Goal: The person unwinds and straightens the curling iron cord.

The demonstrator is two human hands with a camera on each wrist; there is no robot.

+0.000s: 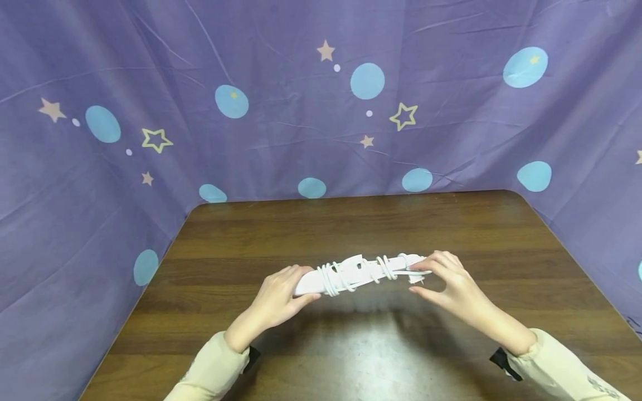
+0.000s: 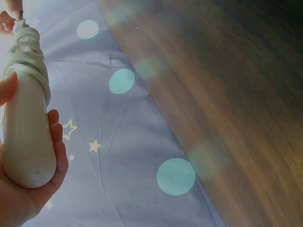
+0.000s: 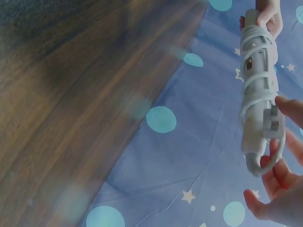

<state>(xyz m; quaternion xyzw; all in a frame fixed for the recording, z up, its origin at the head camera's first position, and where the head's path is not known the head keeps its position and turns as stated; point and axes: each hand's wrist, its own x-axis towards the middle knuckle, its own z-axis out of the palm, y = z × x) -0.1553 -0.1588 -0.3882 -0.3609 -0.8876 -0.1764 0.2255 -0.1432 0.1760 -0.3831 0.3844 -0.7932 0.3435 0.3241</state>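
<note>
A long white device [image 1: 357, 272] with a smooth rounded end is held above the table, its own white cord [image 3: 258, 75] wound round it in several loops. My left hand [image 1: 281, 292] grips the rounded end, thumb on one side and fingers curled on the other. At the opposite end, my right hand [image 1: 453, 281] has its fingers spread by the white plug [image 3: 271, 120] and the cord's bend. Its fingertips touch or nearly touch there, while the thumb stands apart. The device's exact kind cannot be told under the cord.
Below the hands is a brown wood-grain table [image 1: 241, 234] with a bright reflection near its front. A purple curtain [image 1: 301, 83] with blue dots and stars hangs behind the table and along both sides. Black straps [image 1: 504, 362] show at both sleeve cuffs.
</note>
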